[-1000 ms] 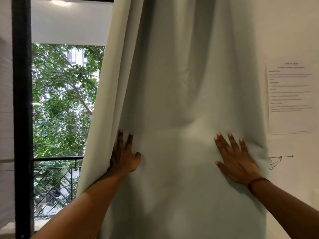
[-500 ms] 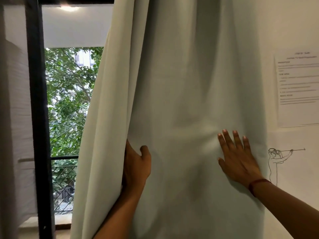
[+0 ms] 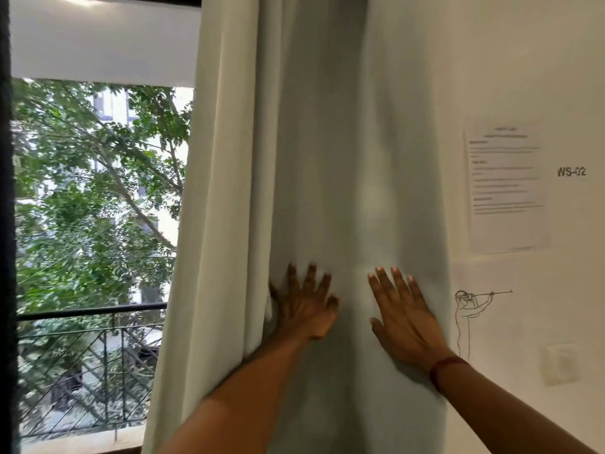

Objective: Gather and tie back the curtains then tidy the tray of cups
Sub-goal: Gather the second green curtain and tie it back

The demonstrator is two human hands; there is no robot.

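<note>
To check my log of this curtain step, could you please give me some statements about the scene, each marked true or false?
1. The left hand and the right hand both lie flat on the curtain. True.
2. The curtain is already tied back. False: it hangs loose, untied.
3. A red band sits on the right wrist. True.
4. The printed sheet hangs left of the curtain. False: it is on the wall to the curtain's right.

Left of the curtain (image 3: 311, 158) the opening looks free out to the railing (image 3: 91, 311), though I cannot tell if glass closes it. Right of it the wall (image 3: 507, 77) stands just beside its edge; a narrow strip of cloth separates my left hand (image 3: 306, 306) and right hand (image 3: 404, 317).
</note>
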